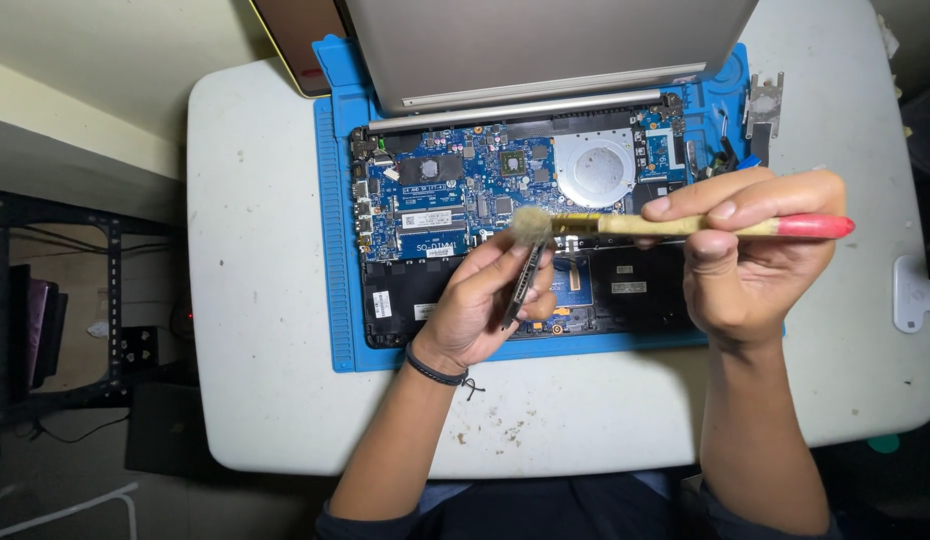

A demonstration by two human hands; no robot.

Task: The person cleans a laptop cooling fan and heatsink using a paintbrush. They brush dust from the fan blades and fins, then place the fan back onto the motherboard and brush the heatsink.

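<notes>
My left hand [490, 300] grips a thin dark flat part [522, 288] edge-on, over the lower middle of an opened laptop. My right hand [750, 250] holds a paintbrush [685, 226] with a pale wooden handle and a red end. Its grey bristles [531, 224] touch the top of the dark part. Below lies the laptop's base [465, 200] with its blue circuit board exposed and a round silver fan [595, 170] at the upper right. The laptop rests on a blue work mat [335, 250].
The mat sits on a white table [255, 330] with crumbs of dirt near its front edge. The laptop's grey lid [545, 45] stands open at the back. A small metal bracket [764, 100] lies at the mat's right. A dark shelf [45, 300] is left of the table.
</notes>
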